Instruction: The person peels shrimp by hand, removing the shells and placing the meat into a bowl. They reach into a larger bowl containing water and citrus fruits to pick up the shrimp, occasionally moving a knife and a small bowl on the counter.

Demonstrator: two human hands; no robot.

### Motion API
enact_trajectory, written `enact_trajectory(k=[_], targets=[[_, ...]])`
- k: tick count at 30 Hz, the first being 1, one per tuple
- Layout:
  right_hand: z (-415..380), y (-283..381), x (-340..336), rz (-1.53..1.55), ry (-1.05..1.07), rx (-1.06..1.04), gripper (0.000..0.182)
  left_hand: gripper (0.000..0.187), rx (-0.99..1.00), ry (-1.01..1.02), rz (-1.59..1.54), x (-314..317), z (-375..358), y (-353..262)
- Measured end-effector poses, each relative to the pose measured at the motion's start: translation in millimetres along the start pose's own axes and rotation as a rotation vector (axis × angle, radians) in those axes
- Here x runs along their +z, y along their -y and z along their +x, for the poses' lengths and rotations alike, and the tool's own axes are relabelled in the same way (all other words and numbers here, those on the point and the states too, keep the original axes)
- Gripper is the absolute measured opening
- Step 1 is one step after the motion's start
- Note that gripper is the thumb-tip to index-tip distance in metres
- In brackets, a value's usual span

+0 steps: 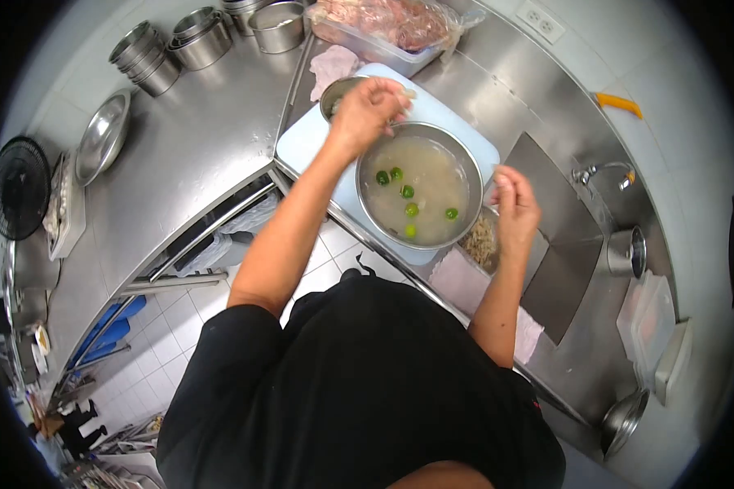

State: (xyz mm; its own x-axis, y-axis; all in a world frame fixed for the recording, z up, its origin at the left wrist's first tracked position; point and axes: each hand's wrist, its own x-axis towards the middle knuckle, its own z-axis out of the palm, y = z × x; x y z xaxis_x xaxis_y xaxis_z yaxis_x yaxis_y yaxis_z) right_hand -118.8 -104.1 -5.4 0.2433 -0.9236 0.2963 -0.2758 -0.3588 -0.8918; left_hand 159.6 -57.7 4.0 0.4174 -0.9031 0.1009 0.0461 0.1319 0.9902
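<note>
A large metal bowl (365,208) of cloudy liquid stands on the light-blue cutting board (485,151), with several green citrus pieces (407,191) floating in it. Above its far-left rim, my left hand (369,112) is closed in a pinch on a small pale piece (410,94). Partly hidden behind that hand is a smaller metal bowl (328,102). My right hand (517,200) hangs just right of the big bowl, its fingers pinched together; what they hold, if anything, cannot be made out. Below it is a container of brownish scraps (481,240).
A bag of raw meat (391,23) sits in a plastic tub at the back. Pink cloths (333,65) lie by the board. The sink (563,281) and faucet (602,174) are at right. Metal pots (200,41) and a tilted metal bowl (104,137) line the left counter.
</note>
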Motion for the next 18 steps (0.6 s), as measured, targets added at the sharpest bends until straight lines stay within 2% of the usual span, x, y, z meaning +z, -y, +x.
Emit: enact_trajectory(k=[2,3,5,6,8,10,11,14,16,18], targets=[[-5,-18,-25,-0.109,-0.134,0.066,0.024,0.024,0.158,-0.111,0.52,-25,19,11],[-8,-27,-36,-0.204,-0.139,0.108,0.025,0.024,0.12,-0.132,0.755,-25,9,-14],[-14,-47,-51,-0.389,-0.144,0.189,0.026,0.026,0.369,-0.105,0.935,-33,14,-2],[-16,-63,-58,-0.545,-0.126,0.084,0.025,0.027,0.501,-0.095,1.02,-35,16,2],[-23,-89,-65,-0.857,-0.08,-0.129,0.024,0.029,0.456,0.228,1.046,-18,10,0],[-23,-61,-57,-0.844,-0.101,-0.236,0.021,0.029,0.35,0.525,1.101,1,1,3],[-24,-43,-50,-0.838,-0.11,-0.286,0.02,0.03,0.364,0.63,1.165,5,1,17],[-21,0,-20,-0.863,0.003,-0.406,0.015,0.03,0.231,0.821,1.475,22,-9,23],[-23,17,5,-0.85,0.182,-0.395,0.016,0.032,0.234,0.864,1.524,25,-14,35],[-24,31,29,-0.909,0.428,-0.378,0.028,0.035,0.29,0.841,1.511,25,-19,51]])
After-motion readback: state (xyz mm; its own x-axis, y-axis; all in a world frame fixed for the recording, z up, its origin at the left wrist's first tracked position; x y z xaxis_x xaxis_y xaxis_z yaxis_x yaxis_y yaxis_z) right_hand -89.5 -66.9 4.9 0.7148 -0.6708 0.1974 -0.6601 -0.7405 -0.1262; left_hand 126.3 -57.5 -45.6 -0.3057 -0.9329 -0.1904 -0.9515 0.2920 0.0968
